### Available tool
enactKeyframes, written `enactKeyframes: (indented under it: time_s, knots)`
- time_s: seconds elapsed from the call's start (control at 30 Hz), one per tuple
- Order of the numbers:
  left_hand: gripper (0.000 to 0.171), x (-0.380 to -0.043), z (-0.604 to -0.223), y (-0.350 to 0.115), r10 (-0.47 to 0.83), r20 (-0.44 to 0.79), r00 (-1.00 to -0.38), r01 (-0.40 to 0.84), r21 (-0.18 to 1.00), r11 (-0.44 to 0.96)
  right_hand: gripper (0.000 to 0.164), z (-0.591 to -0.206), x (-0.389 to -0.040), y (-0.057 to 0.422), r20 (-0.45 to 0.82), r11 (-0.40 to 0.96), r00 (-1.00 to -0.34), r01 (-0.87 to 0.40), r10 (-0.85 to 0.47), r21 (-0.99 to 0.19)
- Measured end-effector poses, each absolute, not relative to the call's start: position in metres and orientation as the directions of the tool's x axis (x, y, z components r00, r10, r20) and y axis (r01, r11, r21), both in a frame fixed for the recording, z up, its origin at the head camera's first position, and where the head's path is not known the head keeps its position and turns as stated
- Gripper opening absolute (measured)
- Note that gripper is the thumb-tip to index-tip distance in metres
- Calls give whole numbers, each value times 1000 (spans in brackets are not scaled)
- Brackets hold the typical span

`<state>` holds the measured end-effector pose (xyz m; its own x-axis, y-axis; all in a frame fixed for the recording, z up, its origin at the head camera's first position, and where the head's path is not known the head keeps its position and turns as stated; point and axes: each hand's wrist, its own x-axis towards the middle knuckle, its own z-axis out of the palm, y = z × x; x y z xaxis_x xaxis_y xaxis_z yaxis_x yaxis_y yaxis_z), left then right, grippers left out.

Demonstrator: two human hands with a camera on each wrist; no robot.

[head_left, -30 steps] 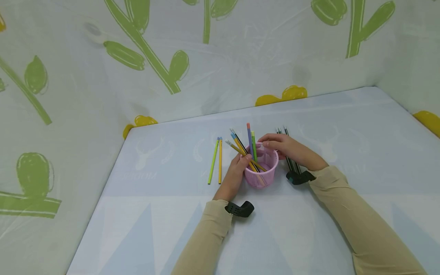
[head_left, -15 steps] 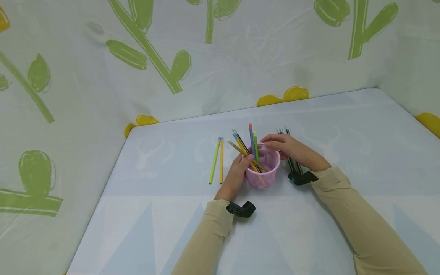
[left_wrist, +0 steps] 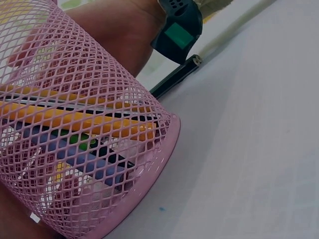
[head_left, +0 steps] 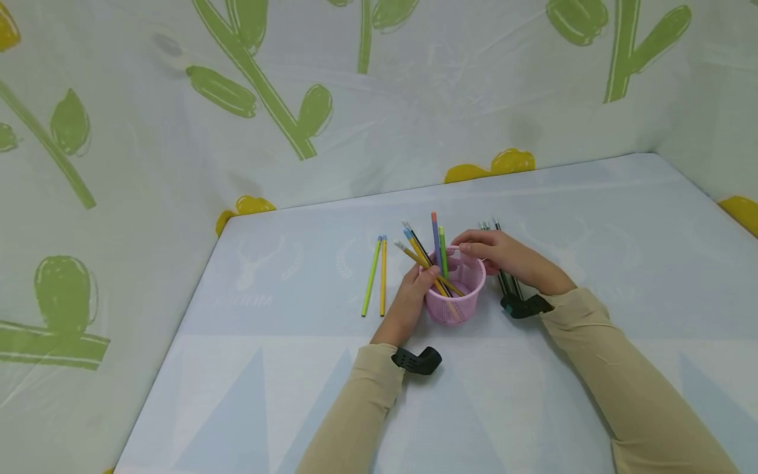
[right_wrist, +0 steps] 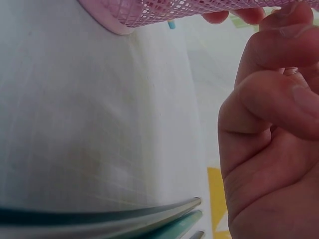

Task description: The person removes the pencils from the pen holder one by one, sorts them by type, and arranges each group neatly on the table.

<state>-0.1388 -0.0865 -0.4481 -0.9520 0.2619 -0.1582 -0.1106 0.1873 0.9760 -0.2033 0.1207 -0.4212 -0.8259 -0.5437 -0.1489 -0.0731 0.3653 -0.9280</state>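
Observation:
A pink mesh pencil holder (head_left: 453, 311) stands upright on the table between both hands. My left hand (head_left: 408, 299) grips its left side, thumb up at the rim beside the pencils. At the far right of the rim, my right hand (head_left: 514, 260) holds the edge with bent fingers (right_wrist: 259, 104). Several pencils lean inside: a purple one (head_left: 436, 240) with a red end, a green one (head_left: 443, 250), and yellow (head_left: 417, 245) and black ones tilted left. Through the mesh in the left wrist view, an orange-yellow pencil (left_wrist: 75, 118) reaches down near the base.
Left of the holder, a lime-green pencil (head_left: 371, 276) and a yellow pencil (head_left: 383, 276) lie side by side on the table (head_left: 284, 388). Several dark pencils (head_left: 503, 283) lie at the right, partly hidden under the right hand and wrist. A patterned sheet (head_left: 414, 118) rises behind the table.
Both hands keep their hold on the pencil holder, which stays in place. The whole head view has shifted slightly, so everything appears a little further right.

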Motion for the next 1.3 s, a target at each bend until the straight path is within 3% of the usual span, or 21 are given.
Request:
enactKeyframes:
  time_s: [0.9,1.3]
  knots:
    - [75,-139,-447,-88,270,-118,-956,-68,980,186,23,-406,-197,112,-36,317,-847,-159,-531,-935]
    - [70,-138,-446,-88,275,-95,-957,-49,984,170,33,-402,-194,108,11,313,-849,-207,-528,-927]
